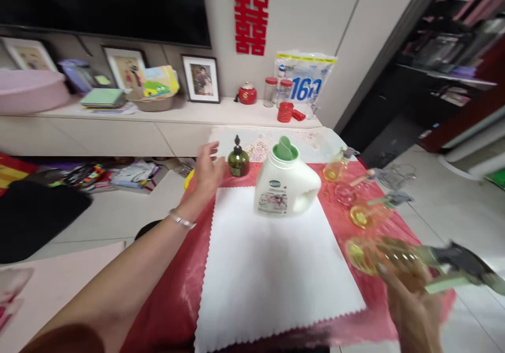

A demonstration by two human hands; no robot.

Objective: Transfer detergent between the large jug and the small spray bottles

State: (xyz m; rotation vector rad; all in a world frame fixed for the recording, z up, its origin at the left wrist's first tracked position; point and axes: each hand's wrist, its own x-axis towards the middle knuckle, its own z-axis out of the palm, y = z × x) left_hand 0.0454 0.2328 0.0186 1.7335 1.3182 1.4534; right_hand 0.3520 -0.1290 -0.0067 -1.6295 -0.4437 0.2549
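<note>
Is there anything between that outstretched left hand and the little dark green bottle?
Nothing visible. The left hand is open just left of the dark green bottle, with only red tablecloth between them. The white jug stands to the bottle's right, out of the way.

— Open room anywhere on the worktop (179, 300)?
— Plenty: near and middle stretch of the white cloth (272, 269) bare, reachable straight from the front edge.
— And at the far end?
— Blocked in the centre by the white jug (286, 184), standing on the cloth's far edge. Just left of it, the small green bottle (238, 159), with only a narrow gap between the two.
— Left side?
— Taken up by the left hand (207, 171), close beside the green bottle.
— Right side?
— Crowded: a row of clear spray bottles (361, 211) lying along the red strip, and the right hand (414, 311) holding another spray bottle (398, 261) over the near right corner.
</note>
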